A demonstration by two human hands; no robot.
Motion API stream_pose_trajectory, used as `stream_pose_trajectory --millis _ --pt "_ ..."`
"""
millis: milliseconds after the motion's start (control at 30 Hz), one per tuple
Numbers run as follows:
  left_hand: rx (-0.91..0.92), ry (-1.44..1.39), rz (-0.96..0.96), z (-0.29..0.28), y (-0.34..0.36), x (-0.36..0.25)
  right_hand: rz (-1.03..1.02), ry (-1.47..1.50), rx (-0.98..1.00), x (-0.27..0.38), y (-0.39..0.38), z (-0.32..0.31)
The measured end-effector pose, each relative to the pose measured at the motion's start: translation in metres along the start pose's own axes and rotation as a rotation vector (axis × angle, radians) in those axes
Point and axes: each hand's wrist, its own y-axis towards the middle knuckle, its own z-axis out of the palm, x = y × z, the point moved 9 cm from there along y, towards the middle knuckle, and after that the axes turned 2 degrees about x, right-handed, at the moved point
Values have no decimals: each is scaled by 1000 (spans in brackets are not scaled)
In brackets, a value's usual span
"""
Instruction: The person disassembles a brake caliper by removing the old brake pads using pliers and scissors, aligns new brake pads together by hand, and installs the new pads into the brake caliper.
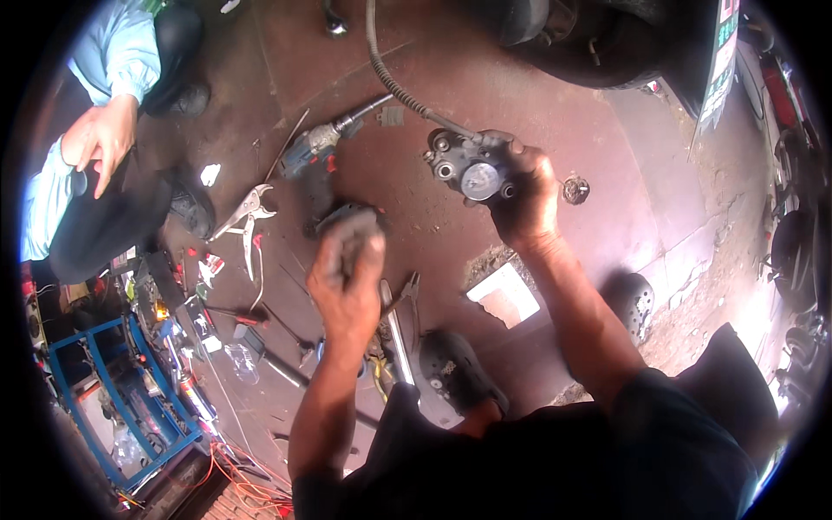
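Note:
A brake caliper (479,180) with a round pale piston is held up in my right hand (530,199), whose fingers wrap its right side. A flexible brake hose (390,78) runs from the caliper's top up out of view. My left hand (347,282) is closed, its fingers bunched and grimy; what lies in them is dark and hard to make out. Just beyond those fingers a cordless impact wrench (314,152) with a long socket lies on the floor. The base of its handle partly merges with my fingertips.
Locking pliers (245,212) and other hand tools lie to the left, with a blue metal rack (104,336) beyond. Another person's hand (113,139) is at upper left. A vehicle tyre (598,74) stands at the top. A white piece (504,295) lies near my shoes.

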Motion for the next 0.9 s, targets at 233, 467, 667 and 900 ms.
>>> stream_pose_trajectory --millis 233,467,667,900 --pt "68 -996 -398 85 52 34 -987 -997 87 43 -76 84" --pt "483 -1551 -315 129 63 43 -890 -1105 120 43 -65 67" --pt "13 -1096 -578 104 29 101 -109 -198 -123 5 -27 -10" --pt "148 -918 -491 81 13 83 128 -38 -90 -25 -19 -13"
